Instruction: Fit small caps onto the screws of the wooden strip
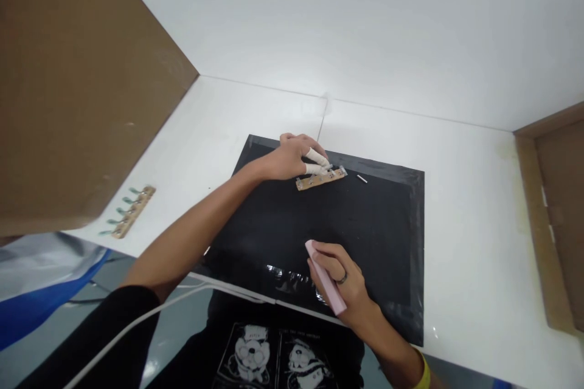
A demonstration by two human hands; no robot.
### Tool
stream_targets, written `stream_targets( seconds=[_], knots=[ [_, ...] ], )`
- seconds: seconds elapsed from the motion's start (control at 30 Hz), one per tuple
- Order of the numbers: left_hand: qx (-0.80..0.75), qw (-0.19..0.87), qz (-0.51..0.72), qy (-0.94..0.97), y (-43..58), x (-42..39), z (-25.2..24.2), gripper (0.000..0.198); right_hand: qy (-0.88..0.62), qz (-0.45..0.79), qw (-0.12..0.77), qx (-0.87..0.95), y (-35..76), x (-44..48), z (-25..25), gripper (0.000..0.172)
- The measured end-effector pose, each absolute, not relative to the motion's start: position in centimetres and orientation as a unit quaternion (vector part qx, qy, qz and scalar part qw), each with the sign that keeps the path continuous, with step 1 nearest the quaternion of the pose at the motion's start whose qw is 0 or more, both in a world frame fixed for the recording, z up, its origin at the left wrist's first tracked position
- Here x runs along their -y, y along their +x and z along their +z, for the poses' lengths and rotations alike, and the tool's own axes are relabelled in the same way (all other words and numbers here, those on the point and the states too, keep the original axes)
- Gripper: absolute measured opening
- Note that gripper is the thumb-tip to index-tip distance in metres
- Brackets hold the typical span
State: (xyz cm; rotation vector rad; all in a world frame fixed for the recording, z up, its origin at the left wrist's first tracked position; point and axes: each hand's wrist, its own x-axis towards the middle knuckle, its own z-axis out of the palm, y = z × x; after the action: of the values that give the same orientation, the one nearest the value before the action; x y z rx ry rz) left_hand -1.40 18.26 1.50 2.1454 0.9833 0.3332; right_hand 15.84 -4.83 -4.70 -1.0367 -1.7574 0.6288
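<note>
My left hand point(301, 158) reaches to the far part of the black mat point(274, 219). White covers wrap its thumb and one finger, whose tips are pinched together at a small clip on a wooden strip point(303, 184). Several clear-grey clips line this strip, partly hidden by the fingertips. Nearer to me, my right hand point(344, 279) grips a long pink block point(326, 279), held at a slant above the mat. A small white stick point(362, 179) lies on the mat just right of the strip.
Another wooden strip with green-handled clips point(132, 213) lies on the white table point(465, 243) at the left. A brown board point(82, 85) rises at the left, and a brown frame point(547, 225) stands at the right. A white cable point(141, 316) crosses below my left arm.
</note>
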Motion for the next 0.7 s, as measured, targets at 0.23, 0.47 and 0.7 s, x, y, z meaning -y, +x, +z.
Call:
stream_targets(
  seconds=[0.23, 0.47, 0.7],
  knots=[
    [-0.304, 0.525, 0.109, 0.788, -2.7, -22.6, 0.1, 0.024, -0.429, 0.25, 0.486, 0.719, 16.0, 4.5, -4.8, 0.042],
    [-0.266, 0.572, 0.057, 0.774, -2.1, -24.1, -1.4, 0.023, -0.444, 0.288, 0.461, 0.712, 16.7, 4.8, -5.3, 0.047],
    [-0.253, 0.55, 0.025, 0.795, -1.6, -24.2, -1.6, 0.024, -0.465, 0.278, 0.443, 0.714, 16.5, 4.3, -4.6, 0.046]
  ],
)
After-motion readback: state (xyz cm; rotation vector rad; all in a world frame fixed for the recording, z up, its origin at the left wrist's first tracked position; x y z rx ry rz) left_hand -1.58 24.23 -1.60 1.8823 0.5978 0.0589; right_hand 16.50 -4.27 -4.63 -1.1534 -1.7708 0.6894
